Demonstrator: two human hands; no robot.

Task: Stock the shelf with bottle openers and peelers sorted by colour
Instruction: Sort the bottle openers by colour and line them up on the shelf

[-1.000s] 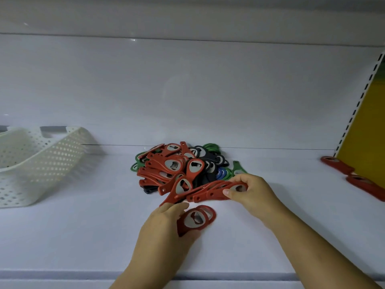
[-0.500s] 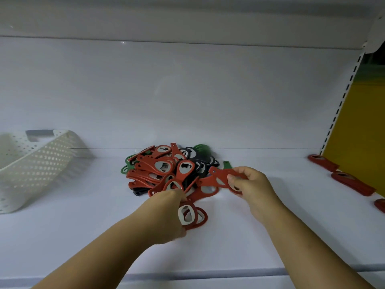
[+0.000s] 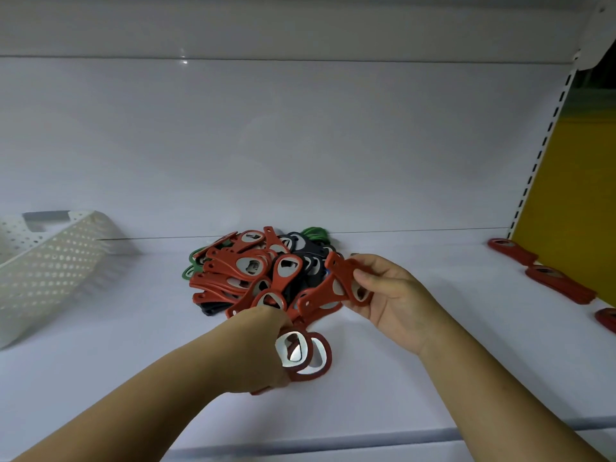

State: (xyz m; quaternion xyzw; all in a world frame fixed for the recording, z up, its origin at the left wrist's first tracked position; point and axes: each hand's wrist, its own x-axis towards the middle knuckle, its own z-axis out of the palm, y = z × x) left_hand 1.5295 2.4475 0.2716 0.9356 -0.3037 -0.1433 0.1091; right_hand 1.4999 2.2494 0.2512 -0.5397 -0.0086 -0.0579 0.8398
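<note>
- The pile [image 3: 256,271] of red, dark and green bottle openers lies mid-shelf against the back wall; reds sit mostly on top, and dark and green ones show beneath and behind.
- The left hand [image 3: 260,351] is curled tight round a red stack [image 3: 303,355] just near of the pile; two metal-lined ring heads poke out to the right.
- The right hand [image 3: 390,295] pinches a red fan [image 3: 343,283] between thumb and fingertips, just right of the pile; the handles splay toward the left, and whether they touch the pile I cannot tell.
- A red row [image 3: 560,283] already lies at the far right of the shelf [image 3: 416,388], well apart from the pile; a white perforated basket [image 3: 50,261] sits tilted at the left.
- The step looks like gathering reds for that row; likely best to square the fan first, heads together, since a loose pinch could shed one.
- Lift further reds off the top rather than dragging, so the dark and green ones stay put.
- Joining both bunches into one hand would free the other; lay them beside the row, facing the same way.
</note>
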